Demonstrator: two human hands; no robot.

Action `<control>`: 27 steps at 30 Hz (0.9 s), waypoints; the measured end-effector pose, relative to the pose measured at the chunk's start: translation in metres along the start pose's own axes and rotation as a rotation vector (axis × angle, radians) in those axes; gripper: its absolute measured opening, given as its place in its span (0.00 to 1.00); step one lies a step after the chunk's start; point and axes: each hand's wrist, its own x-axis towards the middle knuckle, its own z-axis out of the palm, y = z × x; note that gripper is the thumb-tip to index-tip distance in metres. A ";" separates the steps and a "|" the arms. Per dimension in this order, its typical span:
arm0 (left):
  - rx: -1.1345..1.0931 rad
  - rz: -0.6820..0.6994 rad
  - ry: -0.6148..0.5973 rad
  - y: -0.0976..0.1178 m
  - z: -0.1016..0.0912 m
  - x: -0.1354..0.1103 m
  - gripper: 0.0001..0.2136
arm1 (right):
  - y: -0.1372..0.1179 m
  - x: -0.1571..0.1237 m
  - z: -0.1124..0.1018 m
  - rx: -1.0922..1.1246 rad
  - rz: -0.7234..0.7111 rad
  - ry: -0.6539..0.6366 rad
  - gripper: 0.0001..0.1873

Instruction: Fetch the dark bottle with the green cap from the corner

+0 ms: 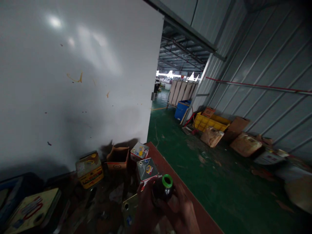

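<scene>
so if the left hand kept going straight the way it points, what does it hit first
Probably the square tin just beyond the left hand, which holds the dark bottle with the right hand; depth is unclear.

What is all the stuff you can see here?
Bottle: one, dark with a green cap, held in both hands.
Tin cans: two, grey, on the table behind the bottle.
Cardboard box: one, brown, open, by the white wall.
Yellow can: one, left of the box.
Table: one, reddish-brown.
Yellow crate: one, on the green floor by the metal wall.
Blue bin: one, farther back.
Left hand: under the bottle.
Right hand: beside the bottle.
</scene>
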 end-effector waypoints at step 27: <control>-0.045 -0.141 -0.246 0.122 0.469 0.211 0.54 | 0.310 0.261 -0.389 0.362 0.057 -0.013 0.27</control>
